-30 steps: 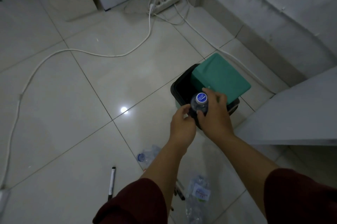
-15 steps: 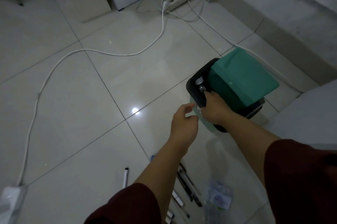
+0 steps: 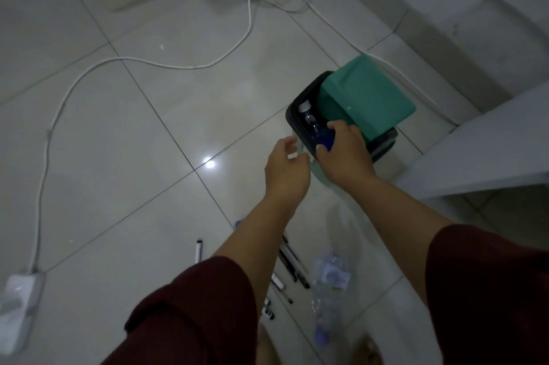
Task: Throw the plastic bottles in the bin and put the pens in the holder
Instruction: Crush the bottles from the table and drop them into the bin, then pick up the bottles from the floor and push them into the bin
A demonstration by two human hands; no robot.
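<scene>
Our right hand (image 3: 344, 156) holds its grip on a plastic bottle (image 3: 319, 131) poking into the bin (image 3: 294, 118); our left hand (image 3: 285, 168) hangs released beside it.

The floor (image 3: 148, 142) is glossy tile — smooth enough to mirror a ceiling light. The bin (image 3: 297, 124) has a black plastic rim with a slight sheen, and its green lid (image 3: 365, 103) looks matt. The bottle (image 3: 329, 284) lying on the tiles is thin, clear, crumpled plastic. Both sleeves (image 3: 193, 314) are soft maroon cloth — dull, unshiny.
</scene>
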